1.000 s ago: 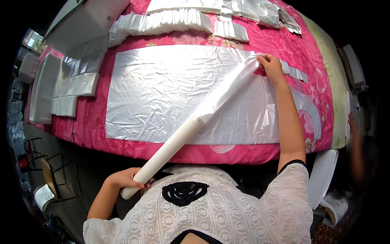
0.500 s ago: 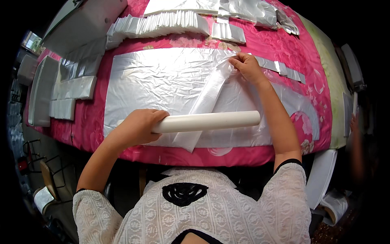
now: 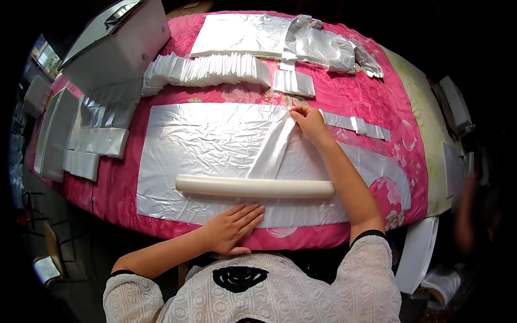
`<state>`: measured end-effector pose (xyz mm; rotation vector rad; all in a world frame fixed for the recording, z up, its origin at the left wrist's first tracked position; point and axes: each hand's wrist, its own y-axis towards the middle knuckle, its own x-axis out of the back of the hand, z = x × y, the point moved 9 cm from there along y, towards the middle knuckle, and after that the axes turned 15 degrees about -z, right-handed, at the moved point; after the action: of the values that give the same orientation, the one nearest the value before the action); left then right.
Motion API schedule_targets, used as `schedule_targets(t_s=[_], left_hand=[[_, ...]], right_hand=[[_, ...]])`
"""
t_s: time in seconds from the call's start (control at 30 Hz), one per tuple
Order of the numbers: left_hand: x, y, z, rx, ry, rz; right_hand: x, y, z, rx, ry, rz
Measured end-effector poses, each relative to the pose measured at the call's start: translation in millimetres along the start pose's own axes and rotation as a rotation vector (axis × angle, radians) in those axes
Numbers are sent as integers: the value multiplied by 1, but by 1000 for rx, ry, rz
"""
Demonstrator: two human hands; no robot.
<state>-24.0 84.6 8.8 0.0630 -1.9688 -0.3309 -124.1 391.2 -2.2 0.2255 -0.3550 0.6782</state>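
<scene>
One white cylinder (image 3: 255, 187) just beyond the left fingers (image 3: 250, 213)

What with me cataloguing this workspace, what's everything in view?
Plastic film: layers uncountable, silver, front centre
Cylinder: one, cream, across the film
Folded packets: many, white, behind and left of the film
Boxes: at least two, white, left
Film piles: two, silver, far side
Film strips: some, silver, right
Floral tablecloth: one, pink, underneath
Cloth: one, pale green, right end
Chair: one, brown, lower left
Another person's arm: one, blurred, right
Left hand: one, bare, film's near edge
Right hand: one, bare, pinching film
Lace blouse: one, white, bottom
</scene>
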Motion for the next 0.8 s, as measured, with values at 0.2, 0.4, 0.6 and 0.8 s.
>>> schedule_targets(t_s=[0.2,0.4,0.6,0.8], left_hand=[[-12,-4,-14,89,55,-29],[-17,-1,-23,119,136,4],[-10,-3,-28,75,-95,-45],[19,0,15,290,-135,-271]], right_hand=[[-13,-107,87,334,-150,194],[-21,-219,84,724,-418,295],[66,-130,38,575,-679,-137],[112,-114,19,450,-698,-275]])
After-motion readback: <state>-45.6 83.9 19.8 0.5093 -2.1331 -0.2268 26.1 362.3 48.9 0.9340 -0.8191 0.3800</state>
